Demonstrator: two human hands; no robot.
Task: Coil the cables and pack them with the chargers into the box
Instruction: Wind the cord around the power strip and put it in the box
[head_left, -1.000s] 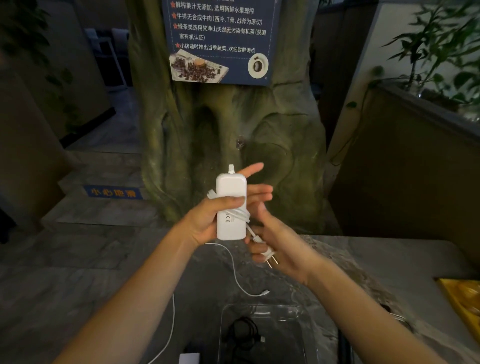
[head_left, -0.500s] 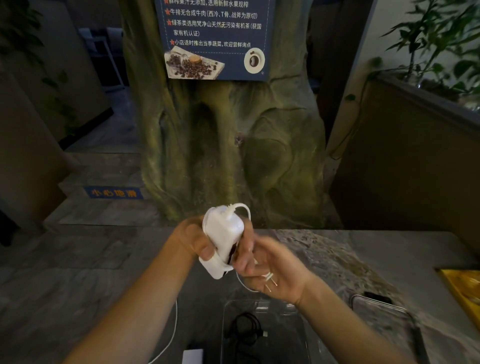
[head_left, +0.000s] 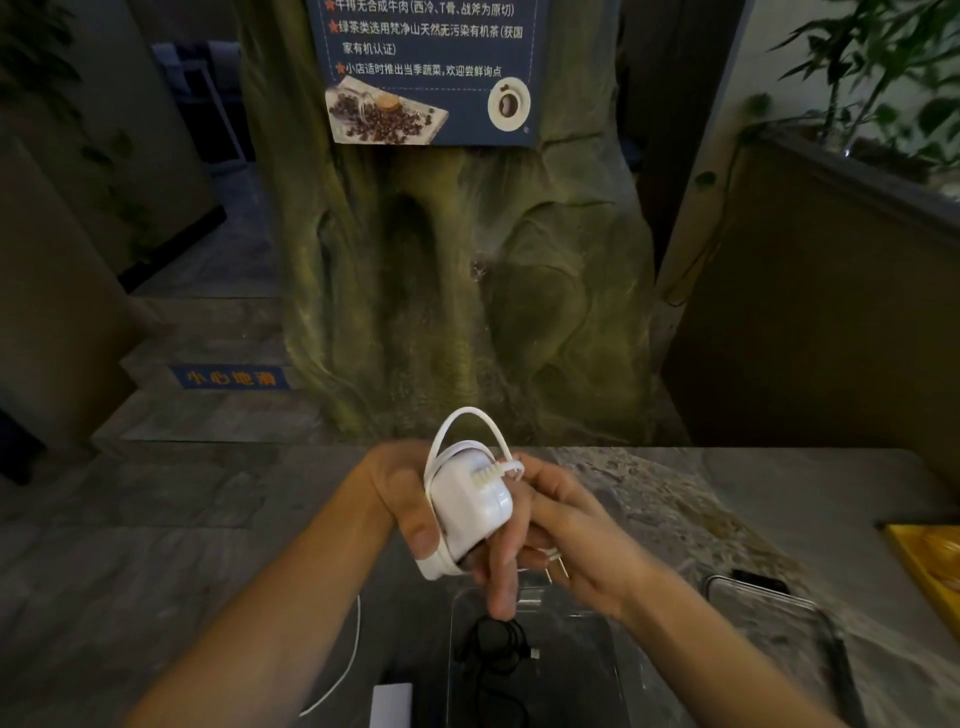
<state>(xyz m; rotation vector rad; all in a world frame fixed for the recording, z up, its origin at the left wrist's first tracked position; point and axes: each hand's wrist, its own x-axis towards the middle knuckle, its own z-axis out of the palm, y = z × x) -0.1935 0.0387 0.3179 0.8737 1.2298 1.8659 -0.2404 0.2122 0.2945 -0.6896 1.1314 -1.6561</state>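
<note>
Left hand (head_left: 402, 499) grasps the white charger (head_left: 470, 506), thumb across its face; right hand (head_left: 558, 540) pinches its white cable (head_left: 462, 423), plug prongs (head_left: 555, 564) beneath the fingers.

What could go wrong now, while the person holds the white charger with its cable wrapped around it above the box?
1. The cable loop above the white charger stands loose, so the wrap may unwind when the left hand lets go.
2. The plug prongs by the right hand stick out and may catch or scratch the clear box.
3. The black coiled cable already lies in the box; the white cable may tangle with it.
</note>
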